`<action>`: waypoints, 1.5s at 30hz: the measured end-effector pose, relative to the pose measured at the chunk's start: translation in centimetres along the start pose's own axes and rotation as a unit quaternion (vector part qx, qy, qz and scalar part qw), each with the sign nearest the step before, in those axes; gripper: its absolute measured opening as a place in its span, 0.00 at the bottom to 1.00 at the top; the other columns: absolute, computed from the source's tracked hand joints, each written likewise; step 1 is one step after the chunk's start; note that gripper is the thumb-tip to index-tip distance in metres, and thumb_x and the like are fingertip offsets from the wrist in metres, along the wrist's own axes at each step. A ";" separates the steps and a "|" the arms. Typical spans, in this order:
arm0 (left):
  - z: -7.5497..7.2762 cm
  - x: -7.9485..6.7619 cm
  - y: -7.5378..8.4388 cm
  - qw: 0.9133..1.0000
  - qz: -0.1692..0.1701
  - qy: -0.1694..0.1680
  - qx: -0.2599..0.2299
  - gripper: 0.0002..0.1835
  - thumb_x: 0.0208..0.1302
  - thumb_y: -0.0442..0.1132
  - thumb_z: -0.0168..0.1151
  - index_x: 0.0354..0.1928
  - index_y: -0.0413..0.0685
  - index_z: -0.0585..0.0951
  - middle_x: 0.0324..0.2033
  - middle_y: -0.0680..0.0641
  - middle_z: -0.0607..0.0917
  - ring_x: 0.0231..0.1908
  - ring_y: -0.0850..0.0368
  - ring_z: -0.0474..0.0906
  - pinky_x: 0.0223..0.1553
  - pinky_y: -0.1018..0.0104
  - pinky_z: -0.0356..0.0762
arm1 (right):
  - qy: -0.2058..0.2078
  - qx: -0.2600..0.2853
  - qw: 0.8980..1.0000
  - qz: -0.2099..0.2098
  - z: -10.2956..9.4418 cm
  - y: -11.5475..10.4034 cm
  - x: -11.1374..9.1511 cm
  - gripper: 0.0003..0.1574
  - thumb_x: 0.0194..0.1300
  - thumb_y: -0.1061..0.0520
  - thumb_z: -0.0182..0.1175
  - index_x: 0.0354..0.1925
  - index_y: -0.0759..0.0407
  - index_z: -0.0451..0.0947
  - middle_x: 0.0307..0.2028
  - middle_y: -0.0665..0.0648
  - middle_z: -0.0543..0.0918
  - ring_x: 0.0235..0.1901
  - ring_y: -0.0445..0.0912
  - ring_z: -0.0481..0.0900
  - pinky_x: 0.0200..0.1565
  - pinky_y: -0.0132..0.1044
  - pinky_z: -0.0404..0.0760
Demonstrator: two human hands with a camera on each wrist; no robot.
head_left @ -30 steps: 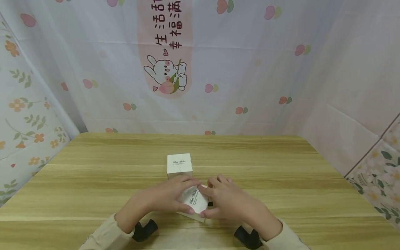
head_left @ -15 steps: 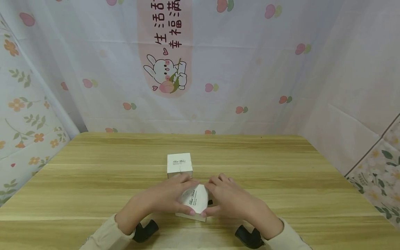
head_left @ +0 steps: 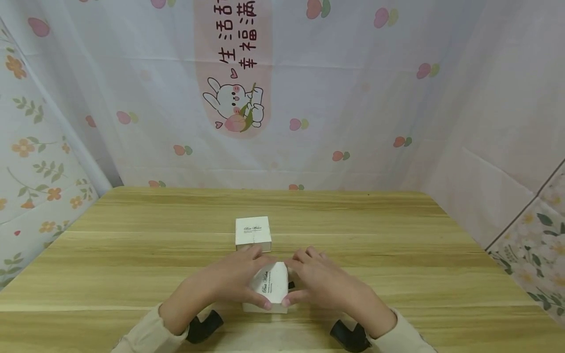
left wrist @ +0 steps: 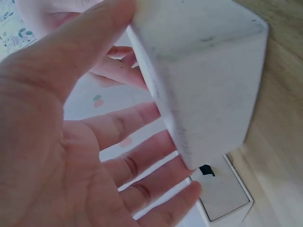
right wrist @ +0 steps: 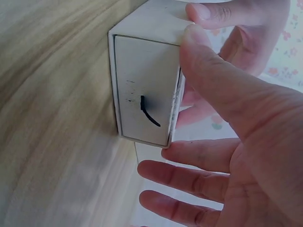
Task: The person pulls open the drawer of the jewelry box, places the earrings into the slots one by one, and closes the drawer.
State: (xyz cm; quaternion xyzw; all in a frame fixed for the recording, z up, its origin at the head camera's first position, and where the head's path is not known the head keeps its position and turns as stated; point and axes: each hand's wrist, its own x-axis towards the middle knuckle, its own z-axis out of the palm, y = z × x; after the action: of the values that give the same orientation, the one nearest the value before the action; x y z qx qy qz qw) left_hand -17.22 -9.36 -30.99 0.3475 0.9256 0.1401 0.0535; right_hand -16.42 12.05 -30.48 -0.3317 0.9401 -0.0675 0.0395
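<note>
A small white drawer box (head_left: 277,284) printed "Best Wishes" lies on the table between both hands. My left hand (head_left: 234,278) holds its left part, thumb at the front top edge and fingers at the far edge. On the right side my right hand (head_left: 320,282) grips it likewise, thumb at the near corner. A black ribbon pull (right wrist: 147,112) sticks out of the drawer front in the right wrist view. Just behind stands a second white box (head_left: 252,231) with the same print, its own black tab (left wrist: 207,170) visible in the left wrist view.
The wooden table (head_left: 375,225) reaches back to a white curtain (head_left: 362,108) with printed fruit and a rabbit. Black curved pieces, one at the left wrist (head_left: 205,327) and one at the right (head_left: 350,336), sit beneath the sleeves.
The near box has turned so that its front edge lies squarer to the table, and has shifted slightly left with both hands. The far box stays in place.
</note>
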 end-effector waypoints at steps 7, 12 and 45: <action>-0.5 -0.4 0.4 1.000 -0.005 -0.009 0.011 0.40 0.41 0.61 0.70 0.58 0.52 0.73 0.43 0.54 0.70 0.40 0.61 0.65 0.40 0.66 0.69 | -0.004 0.000 1.000 -0.011 0.3 -0.3 0.0 0.46 0.51 0.33 0.58 0.62 0.57 0.69 0.50 0.51 0.75 0.48 0.46 0.68 0.51 0.46 0.72; -0.8 -0.6 0.6 1.000 -0.017 -0.017 0.017 0.40 0.40 0.60 0.71 0.57 0.52 0.73 0.42 0.54 0.70 0.39 0.61 0.65 0.38 0.66 0.69 | -0.009 0.000 1.000 -0.010 0.4 -0.5 0.0 0.47 0.51 0.31 0.57 0.62 0.57 0.68 0.51 0.51 0.75 0.49 0.46 0.68 0.52 0.46 0.71; -1.4 -1.1 1.1 0.997 -0.042 -0.054 0.023 0.41 0.38 0.58 0.74 0.55 0.49 0.71 0.43 0.53 0.71 0.42 0.59 0.64 0.41 0.63 0.72 | -0.037 0.016 0.999 0.012 0.6 -0.9 0.2 0.53 0.52 0.24 0.48 0.63 0.58 0.67 0.57 0.54 0.73 0.58 0.50 0.68 0.59 0.52 0.67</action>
State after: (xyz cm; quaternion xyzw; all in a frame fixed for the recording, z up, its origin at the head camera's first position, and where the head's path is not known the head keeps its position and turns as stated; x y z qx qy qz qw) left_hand -15.98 -9.54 -29.34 0.3167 0.9381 0.0973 0.1014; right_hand -15.94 11.11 -30.94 -0.3218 0.9408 -0.0701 0.0804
